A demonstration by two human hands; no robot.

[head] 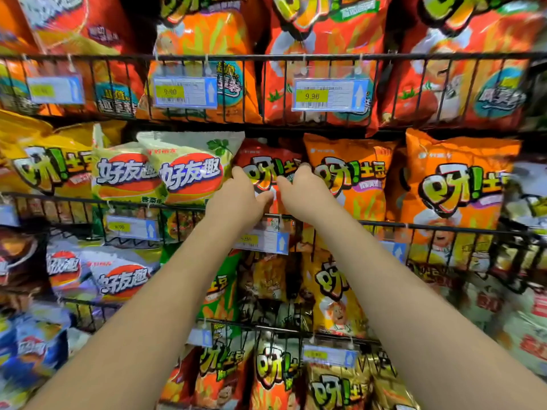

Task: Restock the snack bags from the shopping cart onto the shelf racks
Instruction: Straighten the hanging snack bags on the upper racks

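Gripping a red "呀!土豆" snack bag (266, 158) by its sides, left hand (239, 199) and right hand (302, 193) hold it above the wire rack (384, 222) front rail, beside a green "好友趣" bag (192, 170); a price tag (330, 94) reads 9.90.

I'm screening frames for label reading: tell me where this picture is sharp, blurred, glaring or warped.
Head view: sharp in the centre, where the left hand and right hand hold the red snack bag and the 9.90 price tags read; blur smears the left and right edges; glare on the upper orange bag; the wide lens splays bars of the top rack.
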